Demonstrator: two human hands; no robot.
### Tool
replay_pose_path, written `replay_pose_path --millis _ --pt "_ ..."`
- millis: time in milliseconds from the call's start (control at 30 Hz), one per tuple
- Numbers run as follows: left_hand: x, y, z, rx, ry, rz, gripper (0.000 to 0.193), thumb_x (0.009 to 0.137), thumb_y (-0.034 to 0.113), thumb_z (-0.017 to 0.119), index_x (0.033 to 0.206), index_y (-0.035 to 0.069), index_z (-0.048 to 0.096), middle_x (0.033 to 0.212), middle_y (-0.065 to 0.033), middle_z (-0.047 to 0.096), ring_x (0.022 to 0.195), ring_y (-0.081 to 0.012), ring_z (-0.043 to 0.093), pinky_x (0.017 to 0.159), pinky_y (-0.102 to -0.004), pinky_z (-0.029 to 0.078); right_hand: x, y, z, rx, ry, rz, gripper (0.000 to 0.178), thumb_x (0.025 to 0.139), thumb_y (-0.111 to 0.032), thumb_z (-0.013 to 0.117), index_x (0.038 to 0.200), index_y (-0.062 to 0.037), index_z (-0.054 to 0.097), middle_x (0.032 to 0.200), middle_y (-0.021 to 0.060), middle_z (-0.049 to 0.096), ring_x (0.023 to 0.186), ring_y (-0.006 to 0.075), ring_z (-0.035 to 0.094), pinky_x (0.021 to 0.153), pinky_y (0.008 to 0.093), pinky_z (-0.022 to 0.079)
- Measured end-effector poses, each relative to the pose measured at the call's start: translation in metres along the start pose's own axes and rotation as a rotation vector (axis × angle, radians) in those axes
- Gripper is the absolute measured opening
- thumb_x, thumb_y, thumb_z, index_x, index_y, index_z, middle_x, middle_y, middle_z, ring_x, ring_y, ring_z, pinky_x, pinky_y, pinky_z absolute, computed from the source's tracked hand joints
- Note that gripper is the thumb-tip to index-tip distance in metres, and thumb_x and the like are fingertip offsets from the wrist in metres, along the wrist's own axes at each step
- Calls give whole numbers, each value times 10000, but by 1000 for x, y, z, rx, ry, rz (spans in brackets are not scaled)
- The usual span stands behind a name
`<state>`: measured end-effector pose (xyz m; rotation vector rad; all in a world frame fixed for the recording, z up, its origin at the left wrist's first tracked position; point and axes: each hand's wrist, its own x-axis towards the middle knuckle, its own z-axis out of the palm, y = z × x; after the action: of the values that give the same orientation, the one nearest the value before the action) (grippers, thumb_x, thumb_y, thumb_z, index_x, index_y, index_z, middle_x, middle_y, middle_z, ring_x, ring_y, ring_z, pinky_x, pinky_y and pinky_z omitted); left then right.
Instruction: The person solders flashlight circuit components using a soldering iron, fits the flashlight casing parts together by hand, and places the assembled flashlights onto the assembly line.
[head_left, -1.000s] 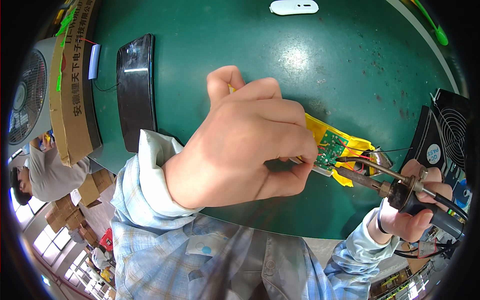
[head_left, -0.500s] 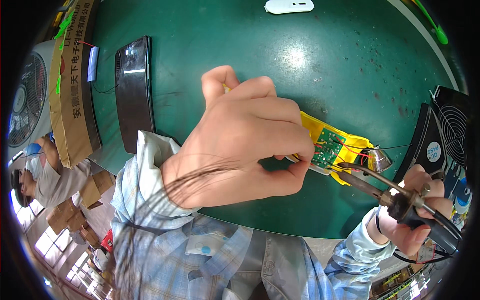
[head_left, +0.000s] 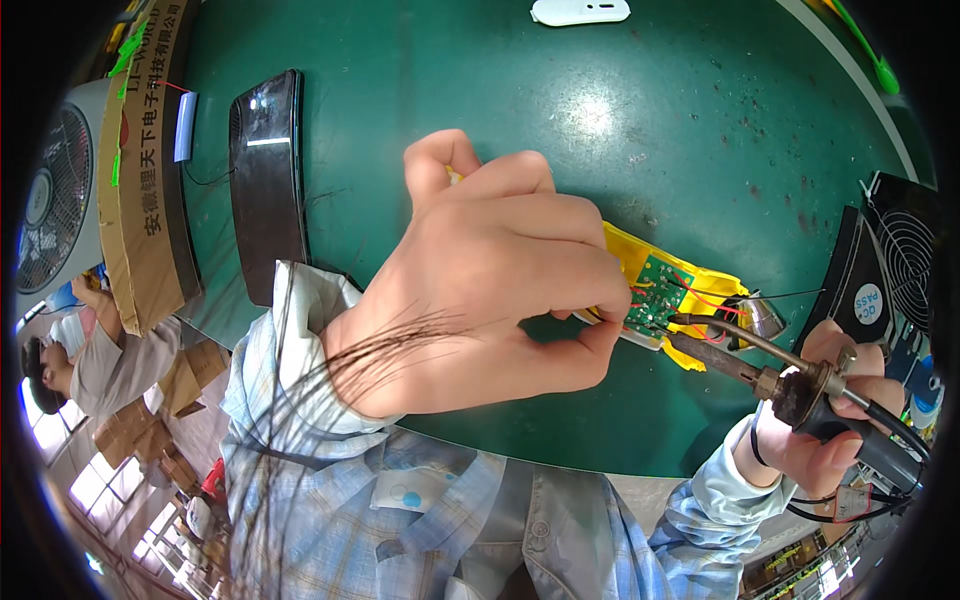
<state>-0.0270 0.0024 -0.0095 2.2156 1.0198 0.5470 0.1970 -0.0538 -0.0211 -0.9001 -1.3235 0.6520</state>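
Note:
My left hand [head_left: 490, 285] is closed over the left part of a yellow plastic casing [head_left: 712, 283], thumb and forefinger pinched where a thin wire runs to the board. A small yellow-white bit shows between its curled outer fingers; what that is, I cannot tell. In the casing sits a green circuit board [head_left: 657, 292] with red and black wires, and a shiny metal cone [head_left: 767, 318] lies at its right end. My right hand [head_left: 825, 420] is wrapped round a soldering iron [head_left: 730, 362] with a thin metal tube mounted beside it. Both tips point at the board's near right edge.
A dark panel [head_left: 268, 185] wired to a pale blue cylinder [head_left: 185, 127] lies on the left of the green table [head_left: 400, 70], beside a cardboard box [head_left: 145, 200]. A white device [head_left: 581, 11] is at the far edge, and black vented equipment [head_left: 900, 245] stands at right.
The soldering iron has shifted slightly, its tube tip moving a little up and left over the board. My left hand and the casing stay almost where they were.

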Motion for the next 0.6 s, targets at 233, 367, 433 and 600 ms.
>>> replay_pose_path --millis 233,367,433,600 --pt "-1 0 0 -1 5 -1 214 425 46 672 571 170 578 588 81 449 550 -95 364 621 -303 189 0 0 -2 16 -48 -26 351 751 -303 579 741 -30 359 647 85 365 470 124 319 385 264 265" --pt "0 0 0 -5 10 -2 211 426 48 672 571 170 578 588 82 448 550 -93 363 621 -303 188 1 1 0 0 -40 -41 345 754 -299 577 736 -29 362 648 91 365 472 132 325 382 270 271" --pt "0 0 1 -8 16 -2 208 427 52 672 570 171 578 588 83 447 550 -91 362 621 -302 188 1 1 -1 5 -41 -44 341 757 -296 572 728 -27 364 648 89 364 475 136 329 382 272 276" --pt "0 0 1 -2 4 -5 204 429 55 670 568 172 578 589 83 445 550 -91 359 621 -301 188 1 1 -2 -9 -43 -44 347 754 -303 575 721 -30 363 643 88 362 470 134 330 380 270 278"
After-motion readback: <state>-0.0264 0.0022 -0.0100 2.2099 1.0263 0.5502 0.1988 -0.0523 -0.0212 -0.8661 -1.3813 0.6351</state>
